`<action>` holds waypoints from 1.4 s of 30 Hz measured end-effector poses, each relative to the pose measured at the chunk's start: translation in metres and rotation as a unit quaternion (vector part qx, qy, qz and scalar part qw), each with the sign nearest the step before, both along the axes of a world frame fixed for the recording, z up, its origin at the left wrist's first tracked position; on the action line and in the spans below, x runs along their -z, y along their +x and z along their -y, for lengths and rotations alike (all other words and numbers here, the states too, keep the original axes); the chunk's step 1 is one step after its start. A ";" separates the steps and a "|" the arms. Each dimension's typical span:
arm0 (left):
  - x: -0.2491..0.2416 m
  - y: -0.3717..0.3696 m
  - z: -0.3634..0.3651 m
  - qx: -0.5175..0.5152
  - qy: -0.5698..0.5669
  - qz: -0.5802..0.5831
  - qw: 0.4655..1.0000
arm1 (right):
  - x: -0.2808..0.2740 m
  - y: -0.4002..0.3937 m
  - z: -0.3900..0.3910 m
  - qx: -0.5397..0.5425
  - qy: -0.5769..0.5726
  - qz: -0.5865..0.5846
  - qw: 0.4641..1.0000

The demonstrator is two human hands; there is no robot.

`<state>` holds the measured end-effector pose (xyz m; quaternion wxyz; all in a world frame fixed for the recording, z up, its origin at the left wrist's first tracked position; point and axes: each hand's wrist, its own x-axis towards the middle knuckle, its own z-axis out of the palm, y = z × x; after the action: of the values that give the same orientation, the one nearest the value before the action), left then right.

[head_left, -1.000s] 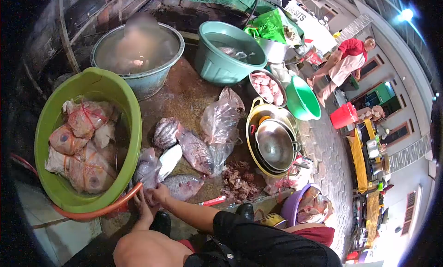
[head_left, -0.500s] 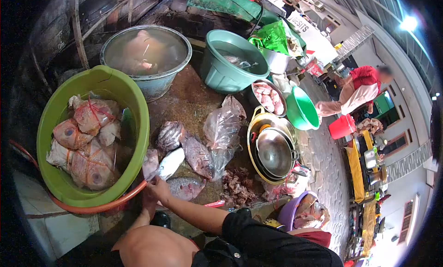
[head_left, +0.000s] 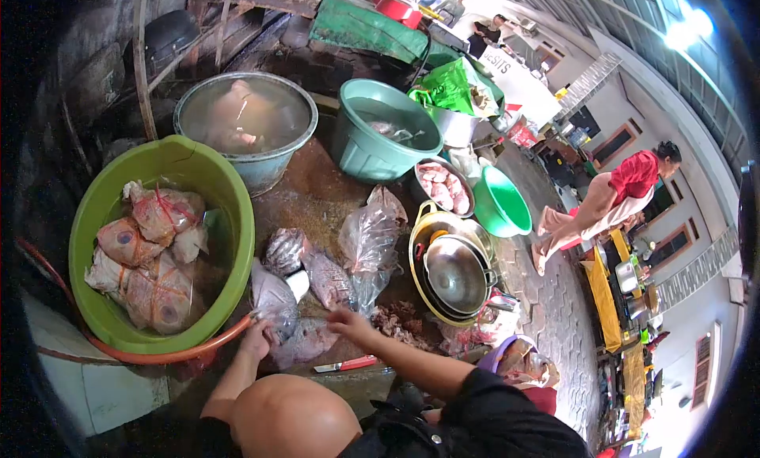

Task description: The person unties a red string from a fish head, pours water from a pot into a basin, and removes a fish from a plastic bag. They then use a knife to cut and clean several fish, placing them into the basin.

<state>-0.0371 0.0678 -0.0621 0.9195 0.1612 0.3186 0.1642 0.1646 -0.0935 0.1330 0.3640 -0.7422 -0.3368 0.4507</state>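
Note:
My left hand [head_left: 255,339] is closed at the lower end of a grey fish [head_left: 274,298], beside the tip of an orange hose [head_left: 186,353]; its fingers are partly hidden. My right hand [head_left: 348,326] is open, fingers stretched out just below another grey fish [head_left: 326,277]. Between the hands lies a flat speckled fish [head_left: 307,343]. A dark striped fish [head_left: 283,250] and a white piece [head_left: 298,285] rest above. Below my right hand is a knife [head_left: 356,364] with a red handle.
A green tub [head_left: 83,292] holds tied fish heads in water. Behind stand a grey basin [head_left: 273,167] and a teal tub [head_left: 372,163]. To the right are a plastic bag [head_left: 372,232], scraps [head_left: 398,322], stacked pans [head_left: 457,276] and a purple bucket [head_left: 492,360]. A person in red [head_left: 633,177] bends over.
My right hand has moved right, away from my left hand. The fish by my left hand now shows its grey side instead of white. The view has shifted, and the person in red has moved.

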 end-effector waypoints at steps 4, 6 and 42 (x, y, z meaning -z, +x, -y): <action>-0.106 0.017 0.016 -0.123 0.141 -0.081 0.979 | -0.101 0.049 0.062 -0.025 -0.088 0.137 0.986; -0.061 0.028 0.011 -0.069 0.285 -0.288 0.912 | -0.173 0.053 0.079 -0.035 -0.142 0.206 0.968; -0.334 0.087 -0.028 0.505 0.783 -0.235 0.277 | -0.328 0.139 0.081 0.111 0.006 0.542 0.833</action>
<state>0.0499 0.0957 0.2716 0.1367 0.9641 0.0945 -0.2068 0.3031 -0.1742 0.4611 0.1747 -0.8977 -0.3984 -0.0692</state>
